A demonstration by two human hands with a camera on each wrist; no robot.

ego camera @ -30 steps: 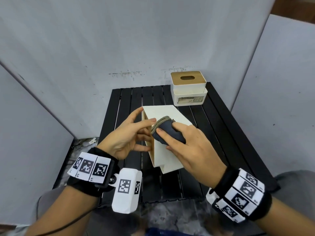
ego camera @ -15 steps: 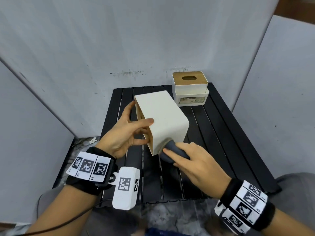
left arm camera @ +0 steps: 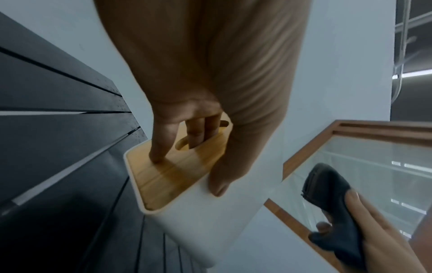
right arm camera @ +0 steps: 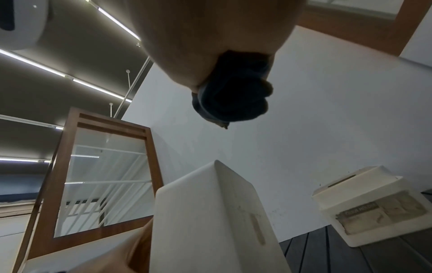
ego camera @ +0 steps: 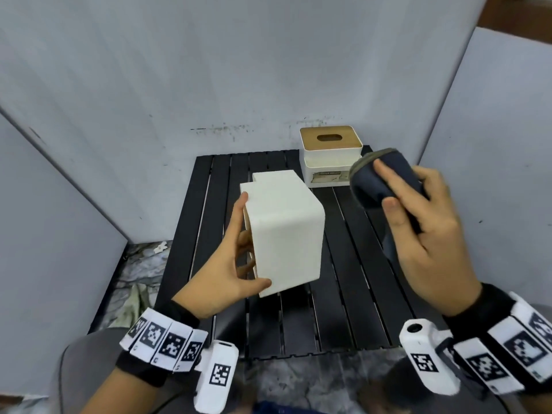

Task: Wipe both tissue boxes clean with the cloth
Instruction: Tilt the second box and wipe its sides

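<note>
My left hand (ego camera: 233, 258) grips a white tissue box (ego camera: 286, 231) tipped on its side above the black slatted table (ego camera: 343, 309). In the left wrist view two fingers (left arm camera: 198, 133) reach into the slot of its wooden lid (left arm camera: 177, 173), and the thumb (left arm camera: 219, 182) presses the white side. My right hand (ego camera: 418, 228) is raised to the right of the box, apart from it, holding a bunched dark blue cloth (ego camera: 379, 180). The cloth (right arm camera: 231, 92) hangs well above the box (right arm camera: 210, 221) in the right wrist view. A second white tissue box (ego camera: 330, 156) with a wooden lid stands at the table's far right.
Grey partition panels (ego camera: 209, 70) close in the table at the back and both sides. Debris lies on the floor (ego camera: 140, 264) left of the table. A wood-framed glass panel (right arm camera: 98, 166) stands beyond the partitions.
My right hand has lifted the cloth off the held box and swung up and to the right. The left hand has turned the box, its long side now facing up.
</note>
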